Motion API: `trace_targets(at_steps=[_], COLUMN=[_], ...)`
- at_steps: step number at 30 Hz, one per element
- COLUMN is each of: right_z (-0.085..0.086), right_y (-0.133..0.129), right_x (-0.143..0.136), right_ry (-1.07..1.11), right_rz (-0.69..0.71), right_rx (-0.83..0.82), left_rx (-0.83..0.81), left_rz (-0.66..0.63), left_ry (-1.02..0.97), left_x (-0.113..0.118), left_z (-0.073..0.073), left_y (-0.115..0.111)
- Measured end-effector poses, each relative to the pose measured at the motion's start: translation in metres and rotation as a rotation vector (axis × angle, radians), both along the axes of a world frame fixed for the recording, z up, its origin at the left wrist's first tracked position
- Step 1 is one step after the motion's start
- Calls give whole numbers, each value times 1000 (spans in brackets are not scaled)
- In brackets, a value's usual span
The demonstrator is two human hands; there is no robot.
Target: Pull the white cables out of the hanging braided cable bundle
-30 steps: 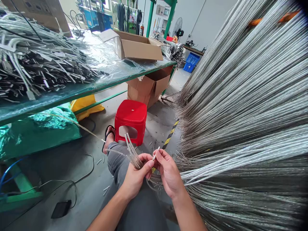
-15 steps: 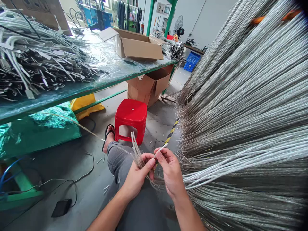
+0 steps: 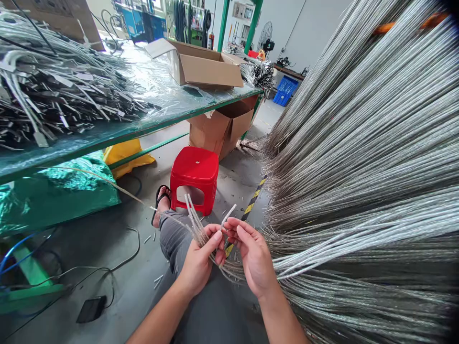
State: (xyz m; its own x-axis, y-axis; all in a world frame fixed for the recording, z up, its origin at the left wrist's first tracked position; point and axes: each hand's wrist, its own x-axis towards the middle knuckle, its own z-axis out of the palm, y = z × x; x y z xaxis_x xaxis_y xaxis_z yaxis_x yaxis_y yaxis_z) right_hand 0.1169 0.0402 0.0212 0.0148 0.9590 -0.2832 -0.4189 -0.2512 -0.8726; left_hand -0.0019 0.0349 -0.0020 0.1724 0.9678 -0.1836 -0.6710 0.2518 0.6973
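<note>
My left hand point(image 3: 201, 253) is closed around a bundle of thin grey braided cables point(image 3: 195, 222), whose ends stick up past the fingers. One single cable end point(image 3: 229, 214) rises apart from the bundle, near the left thumb and fingertips. Beside it is my right hand point(image 3: 251, 253), fingers loosely curled and thumb apart from them. Its fingertips are at the cable end; whether they touch it I cannot tell. Below the hands the held cables bend right toward a large mass of hanging cables point(image 3: 358, 143). Both hands are above my grey-trousered legs.
A red stool point(image 3: 195, 167) stands in front of my foot. The green-edged table point(image 3: 158, 125) at left carries a heap of cables with flat tags point(image 3: 64, 95) and an open carton point(image 3: 211, 71). Another carton point(image 3: 208, 129) sits beneath it. A black pedal-like box point(image 3: 91, 309) lies on the floor.
The single cable end has swung left and stands more upright. My right hand has shifted slightly left and its pinch has loosened. The left hand keeps the bundle, moved slightly left.
</note>
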Motion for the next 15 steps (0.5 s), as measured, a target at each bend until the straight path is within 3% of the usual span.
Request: trace_targets(at_steps=[15], right_z=[-4], right_y=[-2], right_x=[-3], right_ry=[-105], right_rz=[-20], right_rx=[75], left_rx=[-7], left_rz=[-5], left_ry=[-1], left_x=[-1], left_z=[1], left_y=[-1])
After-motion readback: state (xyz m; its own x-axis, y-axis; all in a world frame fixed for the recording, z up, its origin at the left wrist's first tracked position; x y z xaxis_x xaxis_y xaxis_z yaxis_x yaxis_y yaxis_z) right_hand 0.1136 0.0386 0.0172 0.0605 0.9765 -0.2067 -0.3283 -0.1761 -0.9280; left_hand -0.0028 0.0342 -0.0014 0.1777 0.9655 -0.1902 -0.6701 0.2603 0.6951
